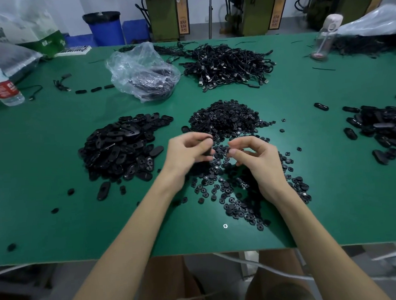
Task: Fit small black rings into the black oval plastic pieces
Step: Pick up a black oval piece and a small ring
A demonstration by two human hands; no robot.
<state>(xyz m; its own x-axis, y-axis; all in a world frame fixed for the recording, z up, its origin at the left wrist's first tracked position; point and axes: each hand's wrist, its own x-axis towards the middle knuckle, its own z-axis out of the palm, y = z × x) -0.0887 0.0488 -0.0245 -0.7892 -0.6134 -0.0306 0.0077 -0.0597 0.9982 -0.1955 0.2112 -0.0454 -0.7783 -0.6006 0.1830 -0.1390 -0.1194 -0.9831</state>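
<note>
Reaches forward from the near edge with both bare forearms, angled inward toward each other, wrists lifted and nearly straight. Holds the left hand (188, 151) with palm turned rightward and fingers (198, 138) curled, gripping a black oval piece (208, 152) between thumb and fingertips. Sets the right hand (258, 158) just opposite, back upward, pinching a small black ring (228, 149), blurred and barely seen, between forefinger and thumb (233, 151), with remaining fingers loosely curled beneath. Leaves only a narrow gap between opposing fingertips.
</note>
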